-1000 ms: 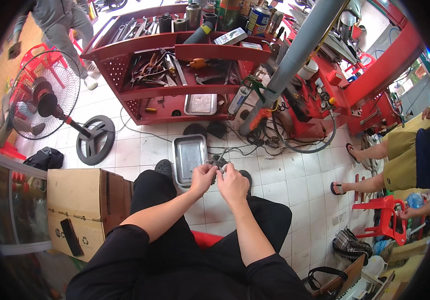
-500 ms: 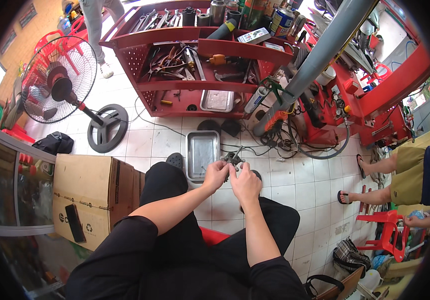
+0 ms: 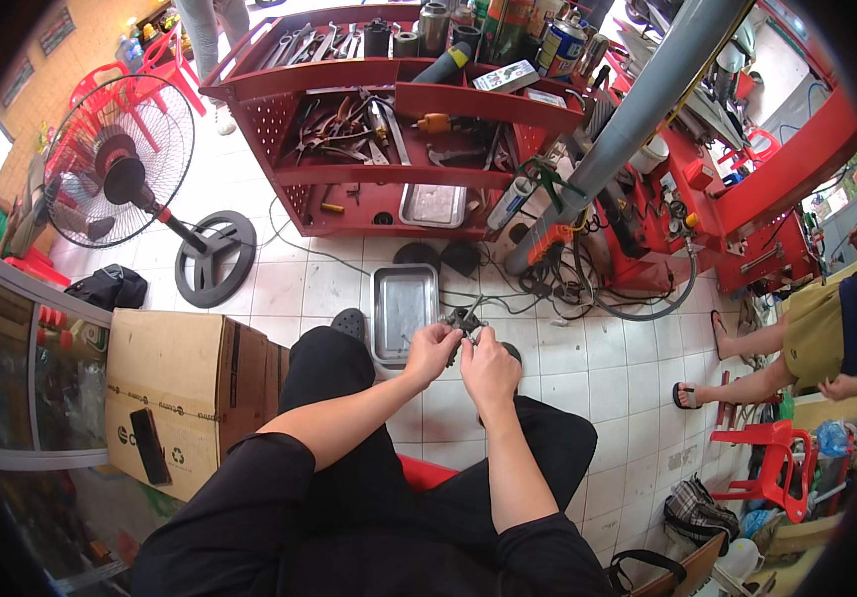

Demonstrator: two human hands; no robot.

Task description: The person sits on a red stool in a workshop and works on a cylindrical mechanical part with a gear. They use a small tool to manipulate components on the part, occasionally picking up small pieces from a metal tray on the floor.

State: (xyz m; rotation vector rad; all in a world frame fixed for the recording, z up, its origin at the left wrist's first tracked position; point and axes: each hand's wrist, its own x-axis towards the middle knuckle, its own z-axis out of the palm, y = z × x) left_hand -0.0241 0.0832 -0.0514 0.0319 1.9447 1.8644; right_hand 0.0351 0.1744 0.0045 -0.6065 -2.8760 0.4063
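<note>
In front of my knees I have a small dark metal mechanical part [image 3: 464,318] with a thin stem sticking up from it. My left hand [image 3: 432,352] is closed on its near left side, fingertips gripping it. My right hand [image 3: 491,366] is also closed, thumb and fingers pinched at the part's right side. A small pale piece shows at the right fingertips, too small to name. Just left of the part, a shallow rectangular metal tray [image 3: 377,316] rests on the tiled floor.
A red tool cart [image 3: 349,173] with wrenches and pliers stands ahead. To my left are a cardboard box [image 3: 170,378] with a phone [image 3: 150,448] on it and a floor fan [image 3: 122,171]. Cables cross the floor by a grey post [image 3: 638,119]. A person's legs [image 3: 747,363] and a red stool [image 3: 769,463] are at right.
My right fingers have shifted slightly at the metal part, while my left hand stays on it. At right, another person's hand has moved up from the red stool. Legs at the upper left have moved right.
</note>
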